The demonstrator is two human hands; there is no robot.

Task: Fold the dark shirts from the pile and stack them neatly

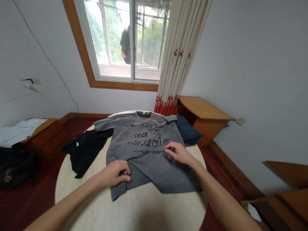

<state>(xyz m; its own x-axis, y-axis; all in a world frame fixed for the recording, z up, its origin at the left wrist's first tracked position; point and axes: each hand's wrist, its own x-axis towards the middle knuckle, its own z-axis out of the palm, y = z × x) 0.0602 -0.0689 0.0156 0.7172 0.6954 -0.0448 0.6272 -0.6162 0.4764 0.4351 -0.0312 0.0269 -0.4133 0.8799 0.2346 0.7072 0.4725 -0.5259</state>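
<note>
A grey T-shirt [144, 138] with black lettering lies spread out, its collar at the far side. At its lower left edge, my left hand [117, 173] is curled on the cloth, fingers and thumb closing on it. From those fingers a crease runs to the lower right, and the front hem is lifted there, baring the back layer. Over the right half of the shirt, beside the lettering, is my right hand [177, 152], its fingers loosely bent with nothing visible in them. Whether its fingertips touch the cloth is unclear.
The round pale table [134, 211] bears a black garment [89, 150] at left and folded dark blue clothes [189, 130] at right, partly under the shirt. Behind stand a wooden desk [204, 109] and a curtain [178, 64]. A black bag [19, 168] lies far left.
</note>
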